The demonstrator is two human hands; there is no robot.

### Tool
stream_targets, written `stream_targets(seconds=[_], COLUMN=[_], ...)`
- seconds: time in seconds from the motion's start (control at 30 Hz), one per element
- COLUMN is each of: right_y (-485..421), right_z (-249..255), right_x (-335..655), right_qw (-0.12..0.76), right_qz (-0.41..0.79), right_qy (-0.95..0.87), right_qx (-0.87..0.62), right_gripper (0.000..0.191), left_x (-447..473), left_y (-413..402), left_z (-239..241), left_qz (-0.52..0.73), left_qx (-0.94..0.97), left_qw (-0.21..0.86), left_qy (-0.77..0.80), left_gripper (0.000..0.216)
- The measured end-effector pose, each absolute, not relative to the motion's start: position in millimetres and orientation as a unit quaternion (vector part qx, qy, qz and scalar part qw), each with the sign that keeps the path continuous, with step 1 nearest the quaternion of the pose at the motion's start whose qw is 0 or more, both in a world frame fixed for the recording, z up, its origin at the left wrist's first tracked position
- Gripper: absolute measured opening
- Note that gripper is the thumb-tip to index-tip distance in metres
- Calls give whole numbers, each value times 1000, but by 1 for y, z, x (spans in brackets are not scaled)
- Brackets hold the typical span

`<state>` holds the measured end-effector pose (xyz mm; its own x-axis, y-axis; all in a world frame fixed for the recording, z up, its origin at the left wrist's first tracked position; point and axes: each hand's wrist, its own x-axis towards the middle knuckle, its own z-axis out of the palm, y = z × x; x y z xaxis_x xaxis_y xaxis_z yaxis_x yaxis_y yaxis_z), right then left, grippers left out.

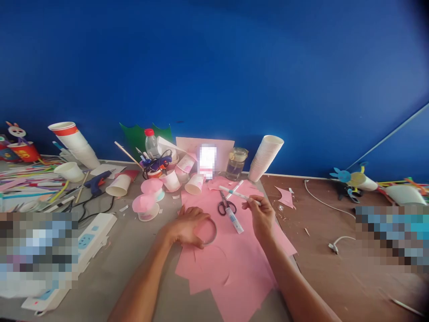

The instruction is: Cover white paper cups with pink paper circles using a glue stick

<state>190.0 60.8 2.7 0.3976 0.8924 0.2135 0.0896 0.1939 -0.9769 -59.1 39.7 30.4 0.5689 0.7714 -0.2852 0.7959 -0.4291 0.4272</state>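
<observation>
My left hand point(191, 226) is closed around the edge of a thin grey ring point(215, 232), holding it flat on pink paper point(241, 277) whose colour shows through its middle. Between the fingers and thumb of my right hand point(261, 214) is a white marker point(234, 192), raised over the sheet and pointing left. Just below it lie scissors point(222, 207) with dark handles and a white glue stick point(234, 220). Another white pen point(234, 189) crosses behind the held marker. A curved line or cut runs across the paper nearer to me.
A glowing phone point(208, 158) stands at the back beside a glass jar point(236, 163) and a tall stack of paper cups point(266, 157). Pink-topped cups point(145, 208), a glue gun point(97, 182) and a power strip point(90, 241) lie left. A cable point(321, 199) runs across the right.
</observation>
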Motion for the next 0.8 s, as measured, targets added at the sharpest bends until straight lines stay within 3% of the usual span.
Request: stream_targets(seconds=[0.1,0.27,0.57,0.8], right_y=[52,45,46,57], right_z=[4,3,2,-11], right_x=[170,160,168,189], right_qw=[624,634,652,597], right_qz=[377,401,420,262], right_qy=[-441,-415,-393,-441], right_qx=[-523,-515,-494,-616], right_gripper=[27,29,26,27], left_x=[-65,-74,-80,-73], left_y=[42,48,51,53], left_z=[31,33,30,21], left_qz=[-13,49,96,117], left_qx=[837,807,755,772], left_qw=[287,311,361,262], left_qy=[465,499,538,566], left_gripper=[77,53,48,32])
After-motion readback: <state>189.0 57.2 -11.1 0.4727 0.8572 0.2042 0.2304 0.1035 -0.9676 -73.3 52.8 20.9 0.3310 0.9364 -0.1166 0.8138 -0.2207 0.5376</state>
